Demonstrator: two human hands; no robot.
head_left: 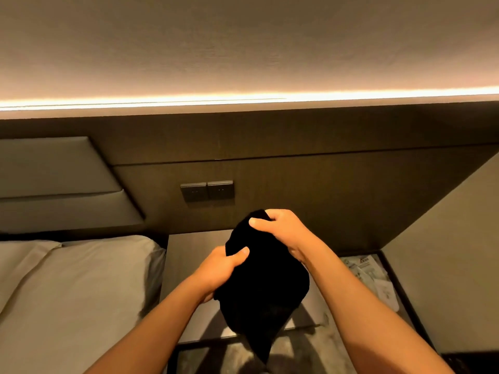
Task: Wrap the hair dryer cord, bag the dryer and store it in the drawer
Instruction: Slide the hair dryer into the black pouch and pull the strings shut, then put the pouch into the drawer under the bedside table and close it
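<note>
Both hands are up over the worktop [189, 265] holding a black bag [262, 279]. Left hand [218, 271] has its fingers clamped on the bag's left side, right hand [283, 233] grips the top. Bed [67, 292] sits left of the bag, papers [372, 276] right, wall switches [207, 190] behind.

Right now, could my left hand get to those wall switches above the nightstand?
Probably not yet. The left hand and the right hand both grip the black bag. The path to the wall switches looks clear, so it seems reachable only if the left hand lets go.
</note>
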